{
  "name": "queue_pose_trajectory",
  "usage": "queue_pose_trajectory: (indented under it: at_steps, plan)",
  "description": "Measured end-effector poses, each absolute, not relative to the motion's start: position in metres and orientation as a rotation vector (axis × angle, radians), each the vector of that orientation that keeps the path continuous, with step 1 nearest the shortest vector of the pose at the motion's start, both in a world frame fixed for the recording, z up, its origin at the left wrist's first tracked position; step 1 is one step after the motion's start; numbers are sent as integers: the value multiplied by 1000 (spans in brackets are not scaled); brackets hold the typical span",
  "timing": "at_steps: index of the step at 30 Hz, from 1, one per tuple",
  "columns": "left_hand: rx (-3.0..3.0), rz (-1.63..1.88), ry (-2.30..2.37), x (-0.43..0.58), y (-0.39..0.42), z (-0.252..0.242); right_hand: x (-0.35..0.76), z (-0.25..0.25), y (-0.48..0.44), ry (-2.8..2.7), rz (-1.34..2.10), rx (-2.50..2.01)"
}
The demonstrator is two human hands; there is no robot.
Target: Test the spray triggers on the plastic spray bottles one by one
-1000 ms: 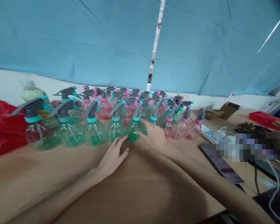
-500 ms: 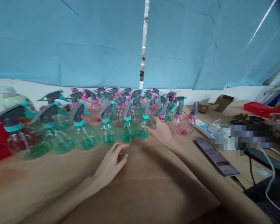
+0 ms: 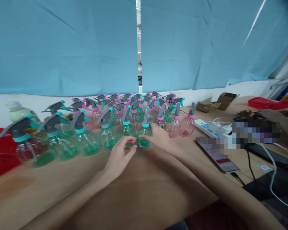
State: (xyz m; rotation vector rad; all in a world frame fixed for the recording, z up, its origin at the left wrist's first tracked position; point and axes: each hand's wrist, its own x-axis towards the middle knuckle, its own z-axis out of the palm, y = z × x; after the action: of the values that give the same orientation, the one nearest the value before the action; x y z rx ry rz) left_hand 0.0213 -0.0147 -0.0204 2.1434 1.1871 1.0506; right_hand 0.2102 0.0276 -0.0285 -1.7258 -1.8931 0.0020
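My right hand (image 3: 159,137) is closed round the right side of a green spray bottle (image 3: 144,142) with a grey trigger head and turquoise collar. Its thumb lies across the front, while the fingers are partly hidden. My left hand (image 3: 122,153) hovers just left of that bottle, fingers apart and slightly bent, with nothing in it. Beside it stands another green spray bottle (image 3: 109,137) in the front row. Pink spray bottles (image 3: 172,127) with pink collars stand to the right of my right hand.
More spray bottles crowd behind. A large capped bottle (image 3: 21,111) and red bag (image 3: 4,153) are at left. On the right lie a phone (image 3: 217,155), a power strip (image 3: 206,127) with cables, and cardboard boxes (image 3: 227,100). Another person's arm (image 3: 278,118) shows at far right.
My right hand has closed on the green spray bottle and drawn it slightly toward me. My left hand has moved up and nearer to it. The camera view has shifted a little.
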Motion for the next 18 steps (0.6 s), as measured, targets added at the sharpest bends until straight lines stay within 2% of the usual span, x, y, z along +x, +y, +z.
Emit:
queue_pose_trajectory:
  at_steps: [11, 18]
  plan:
    - [2186, 1108, 1046, 62, -15, -3, 203, -41, -53, -2045, -155, -1477]
    - [2209, 1110, 958, 54, -29, -2, 178, -42, -70, -2055, -45, -1314]
